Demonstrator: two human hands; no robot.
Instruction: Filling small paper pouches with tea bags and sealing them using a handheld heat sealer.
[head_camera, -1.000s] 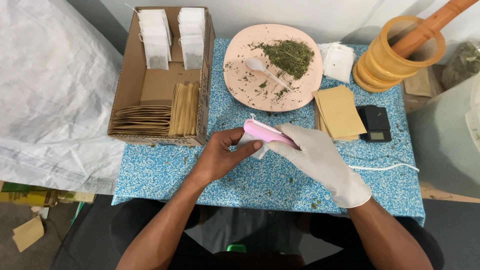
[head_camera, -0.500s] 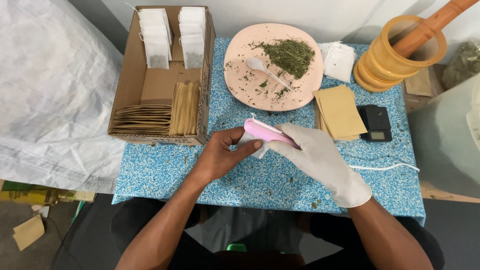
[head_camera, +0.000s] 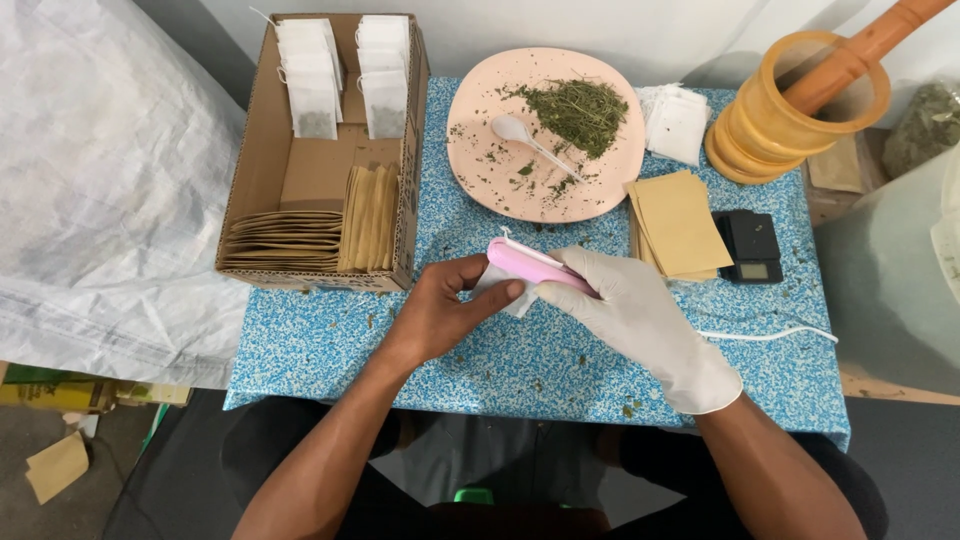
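A head-camera view looks down on a small table (head_camera: 330, 350) with a blue speckled top. At the centre, two hands meet. The right hand (head_camera: 625, 305), in a white glove, has its fingers wrapped closed around a pink sealer (head_camera: 535, 265), a slim handheld clamp pointing toward 10 o'clock. The bare left hand (head_camera: 445, 305) pinches a small white tea bag (head_camera: 503, 290) between thumb and fingertips, its edge tucked under the sealer. A thin white cord (head_camera: 770, 335) trails from the glove toward 3 o'clock.

At 12 o'clock sits a pink plate (head_camera: 500, 180) with a heap of dried green herb (head_camera: 580, 110) and a white spoon (head_camera: 525, 140). At 10 o'clock an open cardboard box (head_camera: 315, 170) holds filled white bags at the far end and tan envelopes at the near end. At 2 o'clock lie loose tan envelopes (head_camera: 680, 220), beside them a small black scale (head_camera: 750, 245), and beyond, empty white bags (head_camera: 680, 120) and a wooden mortar (head_camera: 790, 110) with its pestle (head_camera: 860, 50).

Risks, as judged: the left fingertips lie very close to the sealer, so a hot clamp could burn them. If the bag edge sits crooked or slips, the seam may close unevenly and herb could spill. The cord could snag and tug the sealer.
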